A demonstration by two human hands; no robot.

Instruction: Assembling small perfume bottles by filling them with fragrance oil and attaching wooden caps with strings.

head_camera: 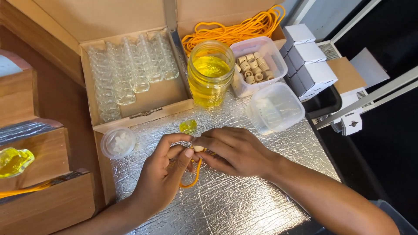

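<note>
Both hands meet over the silver tabletop (244, 200). The right hand (233, 150) pinches a small bead (198, 149); the left hand (163, 172) pinches the orange cord (194, 174) just below it. A yellow jar (210, 74) stands at 12 o'clock.

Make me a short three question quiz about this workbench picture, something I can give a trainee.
1. True or false: the glass jar of yellow liquid stands beside the open tub of wooden beads.
2. What do the two hands pinch between them? A) a white box B) a small bead on an orange cord C) the round lidded tub
3. Which hand is nearer the small yellow bottle on the foil mat?

Key
1. True.
2. B: the left hand and right hand meet on the bead, with the orange cord looping below.
3. The left hand.
</note>
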